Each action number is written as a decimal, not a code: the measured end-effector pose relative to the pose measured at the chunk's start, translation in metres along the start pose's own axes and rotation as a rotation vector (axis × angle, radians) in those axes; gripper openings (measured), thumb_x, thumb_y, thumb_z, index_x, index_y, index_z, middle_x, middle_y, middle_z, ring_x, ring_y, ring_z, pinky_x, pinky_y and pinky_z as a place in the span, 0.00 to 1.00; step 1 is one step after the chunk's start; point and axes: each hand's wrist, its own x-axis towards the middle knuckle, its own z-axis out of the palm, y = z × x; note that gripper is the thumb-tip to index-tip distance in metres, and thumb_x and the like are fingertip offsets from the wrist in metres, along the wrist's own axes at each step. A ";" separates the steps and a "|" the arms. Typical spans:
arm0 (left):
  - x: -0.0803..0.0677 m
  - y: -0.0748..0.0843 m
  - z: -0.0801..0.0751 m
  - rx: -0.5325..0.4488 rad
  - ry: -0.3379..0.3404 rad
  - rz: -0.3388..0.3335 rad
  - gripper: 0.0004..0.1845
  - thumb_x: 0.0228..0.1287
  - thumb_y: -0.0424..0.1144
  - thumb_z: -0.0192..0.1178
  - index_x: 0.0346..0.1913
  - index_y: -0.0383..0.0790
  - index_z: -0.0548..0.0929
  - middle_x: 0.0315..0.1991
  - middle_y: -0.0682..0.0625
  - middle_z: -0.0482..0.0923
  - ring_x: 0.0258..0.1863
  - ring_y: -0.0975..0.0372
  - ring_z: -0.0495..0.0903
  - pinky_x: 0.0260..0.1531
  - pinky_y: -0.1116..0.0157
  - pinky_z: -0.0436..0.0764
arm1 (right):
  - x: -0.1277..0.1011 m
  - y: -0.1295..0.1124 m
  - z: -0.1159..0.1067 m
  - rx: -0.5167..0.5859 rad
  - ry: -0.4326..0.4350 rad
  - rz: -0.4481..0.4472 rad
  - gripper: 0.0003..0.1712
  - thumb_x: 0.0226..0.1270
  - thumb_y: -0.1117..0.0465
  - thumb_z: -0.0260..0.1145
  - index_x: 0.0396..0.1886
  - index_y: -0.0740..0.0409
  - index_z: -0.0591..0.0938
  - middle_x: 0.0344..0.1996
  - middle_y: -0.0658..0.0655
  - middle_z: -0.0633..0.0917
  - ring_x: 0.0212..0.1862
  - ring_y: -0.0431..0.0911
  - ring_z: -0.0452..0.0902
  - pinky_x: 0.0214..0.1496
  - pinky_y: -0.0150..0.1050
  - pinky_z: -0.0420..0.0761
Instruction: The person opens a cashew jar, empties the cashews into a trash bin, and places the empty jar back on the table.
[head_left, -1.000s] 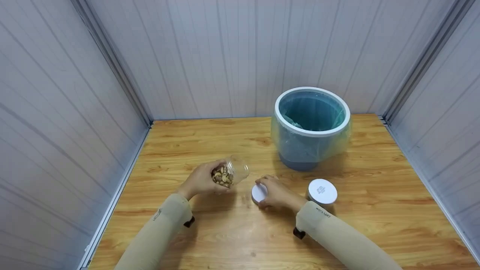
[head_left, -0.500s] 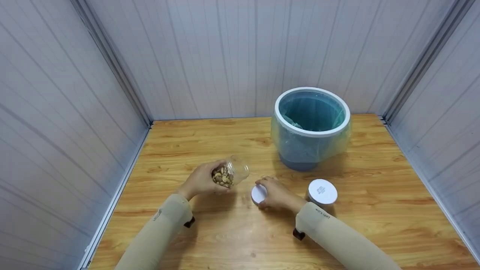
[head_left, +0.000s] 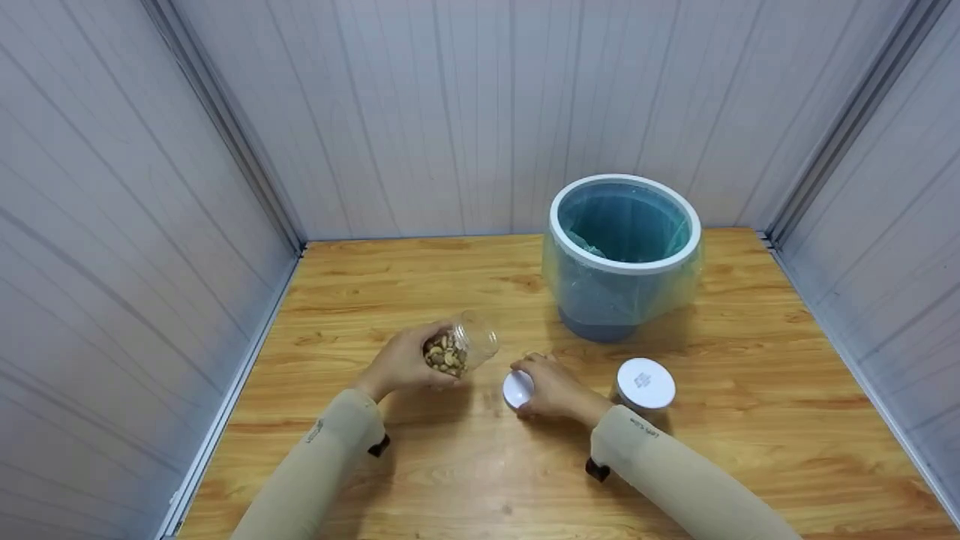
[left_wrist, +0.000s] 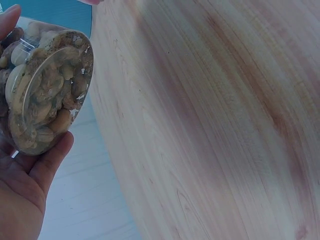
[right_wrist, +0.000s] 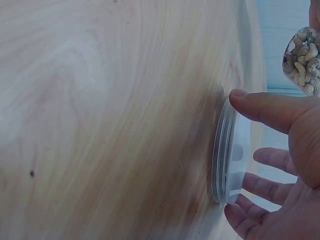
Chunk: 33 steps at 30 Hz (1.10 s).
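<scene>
My left hand [head_left: 401,361] grips a clear, lidless jar of nuts [head_left: 459,349], tilted with its mouth toward the right, just above the wooden table [head_left: 450,465]. In the left wrist view the jar's base [left_wrist: 45,95] fills the upper left, cupped by the palm [left_wrist: 22,195]. My right hand [head_left: 553,388] lies over a white lid [head_left: 517,389] flat on the table beside the jar. The thumb [right_wrist: 265,107] presses the lid's rim [right_wrist: 224,150] and the fingers curl round its other side. The nut jar [right_wrist: 302,60] shows beyond it.
A second jar with a white lid [head_left: 645,383] stands just right of my right wrist. A blue bin [head_left: 624,255] lined with a clear bag stands at the back right. Grey panel walls close in the table on three sides.
My right hand has closed a little further over the white lid, which shows less than before. The left hand and the jar of nuts have stayed still.
</scene>
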 end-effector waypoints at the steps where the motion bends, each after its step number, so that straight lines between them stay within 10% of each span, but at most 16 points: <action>1: 0.000 0.000 0.000 -0.003 -0.001 0.004 0.54 0.43 0.52 0.90 0.78 0.51 0.77 0.66 0.48 0.84 0.62 0.53 0.83 0.66 0.48 0.83 | 0.000 0.000 0.000 -0.006 0.005 -0.007 0.46 0.47 0.59 0.89 0.68 0.65 0.82 0.69 0.69 0.80 0.71 0.71 0.73 0.73 0.67 0.75; 33: 0.001 -0.001 0.002 0.017 0.005 -0.007 0.55 0.41 0.58 0.90 0.76 0.56 0.78 0.64 0.50 0.85 0.60 0.54 0.84 0.65 0.48 0.83 | -0.002 0.001 -0.004 0.021 -0.003 -0.003 0.46 0.49 0.60 0.89 0.70 0.64 0.81 0.68 0.66 0.81 0.70 0.65 0.72 0.72 0.62 0.76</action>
